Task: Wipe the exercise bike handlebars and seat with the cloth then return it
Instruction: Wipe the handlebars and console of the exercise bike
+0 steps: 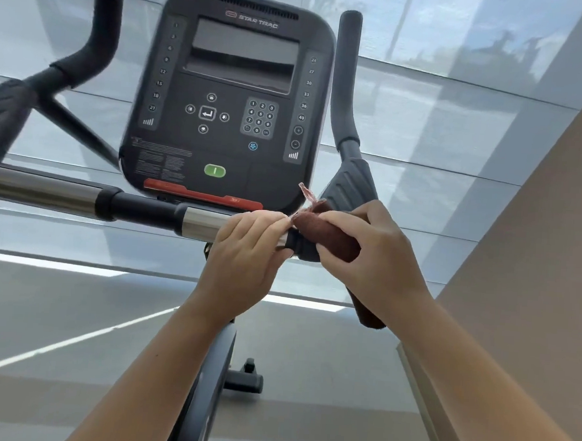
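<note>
A dark brown cloth (pixel 329 234) is wrapped over the right end of the exercise bike's horizontal handlebar (pixel 140 207), a black and chrome bar below the console. My right hand (pixel 372 256) grips the cloth around the bar, and the cloth's tail hangs down behind that wrist. My left hand (pixel 247 248) rests on the chrome section and pinches the cloth's pale edge with its fingertips. The right upright grip (pixel 347 87) rises behind the hands. The left upright grip (pixel 100 31) curves up at the far left. The seat is out of view.
The black console (pixel 232 97) with screen, keypad and green button stands directly behind the bar. A large window with blinds fills the background. A beige wall (pixel 537 235) runs along the right. The bike frame (pixel 204 385) and its foot stand on grey floor below.
</note>
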Action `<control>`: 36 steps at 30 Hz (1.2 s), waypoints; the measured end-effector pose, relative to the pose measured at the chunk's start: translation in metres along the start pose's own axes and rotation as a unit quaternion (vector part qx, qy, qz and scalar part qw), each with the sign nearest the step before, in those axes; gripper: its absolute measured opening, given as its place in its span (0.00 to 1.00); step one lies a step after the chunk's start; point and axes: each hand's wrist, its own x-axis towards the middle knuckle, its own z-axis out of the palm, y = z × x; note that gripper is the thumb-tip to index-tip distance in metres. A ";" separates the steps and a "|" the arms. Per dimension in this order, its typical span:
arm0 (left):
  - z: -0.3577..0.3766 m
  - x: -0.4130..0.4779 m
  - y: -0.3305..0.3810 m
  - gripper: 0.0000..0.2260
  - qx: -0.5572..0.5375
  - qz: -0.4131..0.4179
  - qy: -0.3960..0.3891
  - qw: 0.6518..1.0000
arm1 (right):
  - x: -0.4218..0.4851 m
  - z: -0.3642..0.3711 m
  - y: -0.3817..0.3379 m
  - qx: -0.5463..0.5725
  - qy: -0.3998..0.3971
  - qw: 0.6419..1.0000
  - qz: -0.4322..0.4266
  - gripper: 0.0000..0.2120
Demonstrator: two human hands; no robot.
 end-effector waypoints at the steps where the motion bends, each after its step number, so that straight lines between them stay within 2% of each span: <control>1: 0.000 0.000 0.000 0.16 -0.002 0.000 -0.001 1.000 | -0.004 -0.001 -0.001 -0.002 0.001 1.000 -0.006 0.16; 9: -0.001 -0.002 0.000 0.14 -0.005 -0.013 -0.022 1.000 | -0.031 -0.016 0.001 -0.045 -0.039 0.996 -0.070 0.15; 13: -0.002 -0.001 0.003 0.14 -0.009 -0.028 -0.020 0.999 | 0.019 -0.017 0.005 0.000 0.070 0.998 0.007 0.16; 15: -0.002 0.000 0.004 0.14 -0.010 -0.032 -0.015 0.999 | 0.041 -0.004 0.004 -0.040 0.049 0.996 0.062 0.15; 17: -0.001 -0.001 0.004 0.14 -0.010 -0.036 -0.011 0.999 | 0.040 0.008 0.003 -0.065 0.028 0.995 0.077 0.15; 22: 0.000 0.000 0.008 0.14 -0.019 -0.048 -0.006 0.999 | -0.002 0.011 -0.002 -0.020 0.056 0.998 0.010 0.15; 26: -0.001 0.000 0.008 0.13 -0.022 -0.042 0.005 0.999 | -0.019 0.000 0.005 0.040 0.006 0.999 -0.030 0.15; 27: -0.001 -0.001 0.008 0.13 -0.018 -0.041 0.003 0.999 | -0.013 -0.005 0.011 0.063 0.013 0.998 -0.025 0.16; 29: -0.001 -0.002 0.008 0.13 -0.012 -0.046 -0.004 0.999 | 0.012 -0.014 0.026 0.088 0.073 0.993 0.010 0.16; 31: -0.001 -0.002 0.010 0.14 -0.008 -0.055 -0.011 0.998 | 0.047 -0.018 0.041 0.066 0.112 0.990 0.055 0.16; 34: 0.001 -0.002 0.011 0.16 -0.008 -0.058 -0.007 0.998 | 0.075 -0.011 0.055 0.046 0.029 0.994 0.099 0.14; 36: 0.003 -0.001 0.013 0.19 -0.010 -0.067 0.001 0.998 | 0.071 -0.006 0.060 0.059 0.016 0.993 0.105 0.14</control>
